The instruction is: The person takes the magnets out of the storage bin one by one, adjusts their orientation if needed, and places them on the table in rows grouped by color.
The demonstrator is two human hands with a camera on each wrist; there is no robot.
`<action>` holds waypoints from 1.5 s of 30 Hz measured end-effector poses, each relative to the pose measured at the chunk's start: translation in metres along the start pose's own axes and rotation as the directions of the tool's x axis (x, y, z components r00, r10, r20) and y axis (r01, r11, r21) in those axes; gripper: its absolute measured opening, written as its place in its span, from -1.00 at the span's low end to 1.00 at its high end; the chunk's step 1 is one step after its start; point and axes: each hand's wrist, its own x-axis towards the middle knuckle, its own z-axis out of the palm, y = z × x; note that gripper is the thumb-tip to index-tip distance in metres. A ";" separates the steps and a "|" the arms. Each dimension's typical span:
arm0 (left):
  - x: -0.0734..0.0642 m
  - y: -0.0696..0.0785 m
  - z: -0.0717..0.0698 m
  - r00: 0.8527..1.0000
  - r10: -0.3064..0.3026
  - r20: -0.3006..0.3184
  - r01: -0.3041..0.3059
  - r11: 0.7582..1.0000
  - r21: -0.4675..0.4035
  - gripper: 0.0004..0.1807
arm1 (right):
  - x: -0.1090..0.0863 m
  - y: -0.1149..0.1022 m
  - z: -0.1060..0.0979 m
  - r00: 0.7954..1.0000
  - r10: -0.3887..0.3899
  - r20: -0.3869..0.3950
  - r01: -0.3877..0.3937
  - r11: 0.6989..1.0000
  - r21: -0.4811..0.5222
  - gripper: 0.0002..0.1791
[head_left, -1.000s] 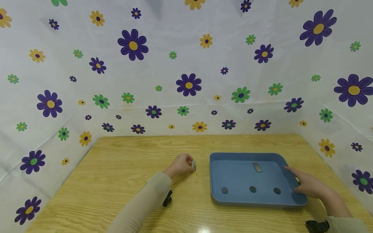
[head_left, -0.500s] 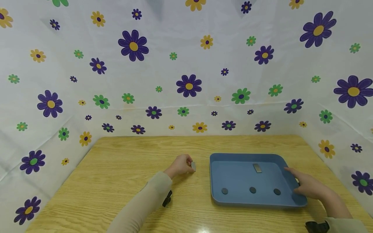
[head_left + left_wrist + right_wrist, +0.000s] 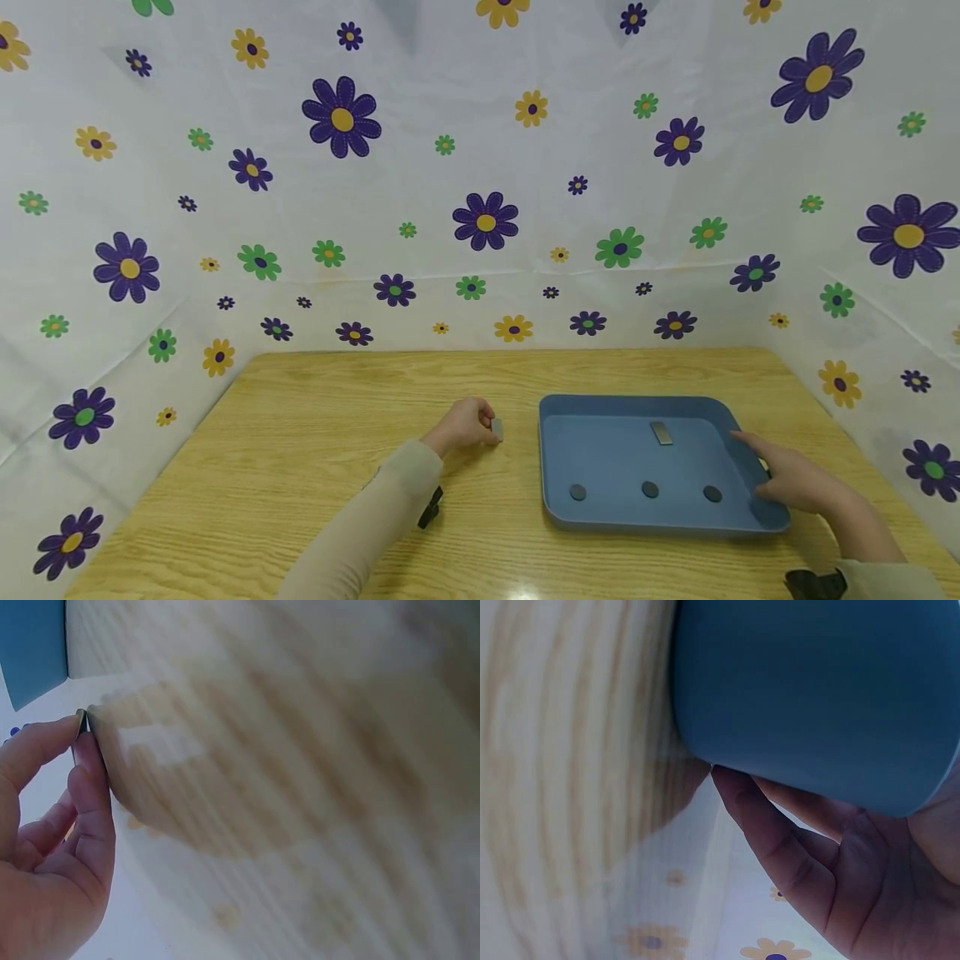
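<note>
In the head view my left hand (image 3: 461, 423) pinches a small flat grey rectangular piece (image 3: 497, 429) at the table surface, left of the blue tray (image 3: 607, 450). The left wrist view shows the thin edge of that piece (image 3: 80, 724) between thumb and fingertips. My right hand (image 3: 798, 479) holds the tray's right wall, thumb over the inner side. From the right wrist, fingers (image 3: 780, 855) lie against the tray's outside (image 3: 810, 697). Inside the tray are another grey rectangular piece (image 3: 662, 432) near the back and three dark discs, one of them a middle disc (image 3: 650, 489), along the front.
A wood-grain table (image 3: 322, 417) carries everything. White flower-patterned cloth (image 3: 420, 167) hangs behind it and on both sides. Dark wrist straps (image 3: 431, 508) show at both sleeves.
The grey piece in my left hand has tilted and dropped very slightly, showing more of its flat face. My right hand and the tray have stayed in place.
</note>
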 end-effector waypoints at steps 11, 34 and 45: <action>0.000 -0.002 -0.003 1.000 -0.010 0.026 0.010 1.000 -0.014 -0.67 | -0.002 -0.001 0.001 1.000 -0.018 0.009 0.018 0.999 0.047 -0.19; -0.001 0.001 -0.003 0.998 -0.034 0.054 0.033 0.999 0.016 -0.64 | -0.002 -0.001 0.001 1.000 -0.019 0.007 0.019 0.999 0.035 -0.18; 0.002 0.001 -0.002 0.998 -0.011 0.060 0.007 0.997 0.078 -0.65 | -0.002 0.001 0.001 1.000 -0.011 0.012 0.011 0.999 0.041 -0.18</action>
